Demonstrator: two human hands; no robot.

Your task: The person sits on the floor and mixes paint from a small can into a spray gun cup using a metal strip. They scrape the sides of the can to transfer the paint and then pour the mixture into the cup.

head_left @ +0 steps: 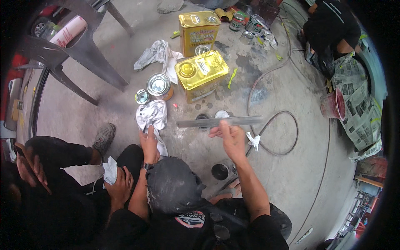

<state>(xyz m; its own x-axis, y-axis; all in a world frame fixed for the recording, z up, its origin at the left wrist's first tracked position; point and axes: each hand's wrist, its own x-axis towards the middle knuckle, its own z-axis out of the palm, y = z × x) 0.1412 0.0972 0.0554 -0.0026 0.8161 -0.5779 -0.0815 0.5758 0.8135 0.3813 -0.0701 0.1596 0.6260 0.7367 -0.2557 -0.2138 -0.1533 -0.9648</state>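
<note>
Right hand (pixel 232 139) pinched metal strip (pixel 221 121), long axis 9-to-3; left hand (pixel 149 143) gripped rag (pixel 152 116), at strip's 9 o'clock end.

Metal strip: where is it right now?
In the head view the metal strip lies level at centre, held by the right hand, just below the gold can lying flat and above a small open tin.
</note>
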